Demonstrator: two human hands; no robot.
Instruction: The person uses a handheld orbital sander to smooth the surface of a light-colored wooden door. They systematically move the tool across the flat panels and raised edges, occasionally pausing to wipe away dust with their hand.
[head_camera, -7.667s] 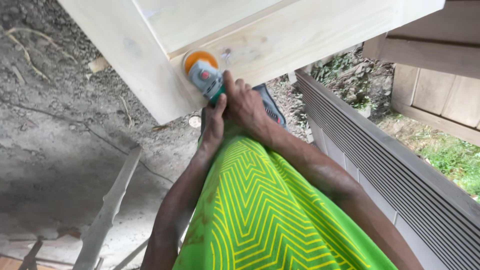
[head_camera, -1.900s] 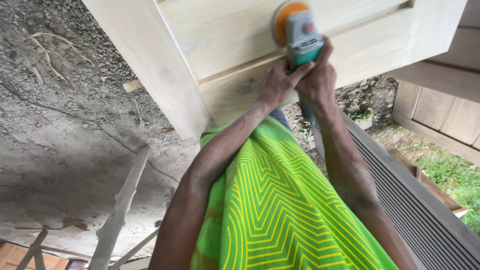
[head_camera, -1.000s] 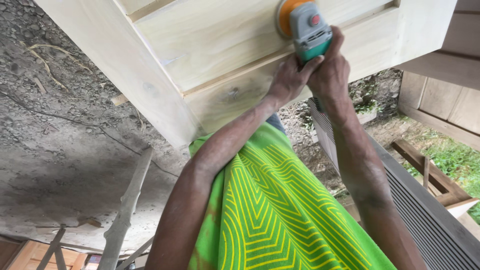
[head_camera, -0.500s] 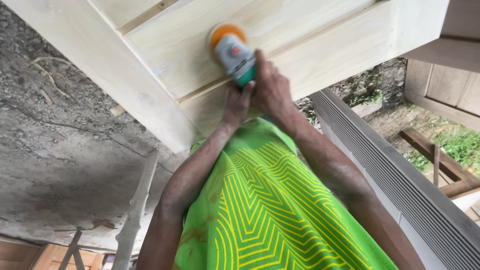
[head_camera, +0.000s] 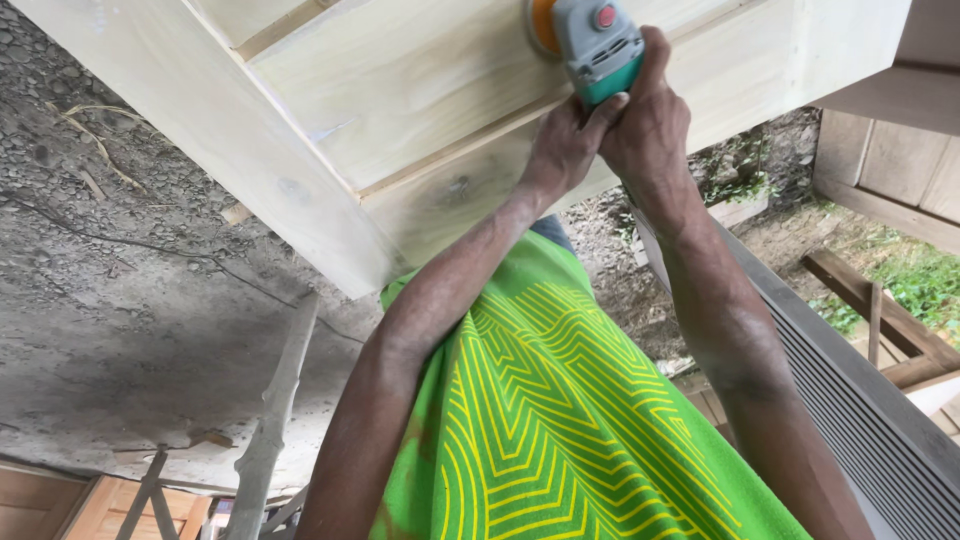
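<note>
Both my hands close their grip on the teal sander (head_camera: 598, 45): left hand (head_camera: 568, 140) under its rear, right hand (head_camera: 650, 120) wrapped alongside. Its orange pad (head_camera: 543, 22) presses on the pale wooden door panel (head_camera: 400, 100) above grey ground (head_camera: 110, 300).

No packages, labels, signs or screens show anywhere in this view, neither near the wood nor on the ground.

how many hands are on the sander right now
2. The left hand grips the teal and grey sander from the lower left; the right hand wraps its rear from the right. Both press it against the pale wooden door panel.
</note>
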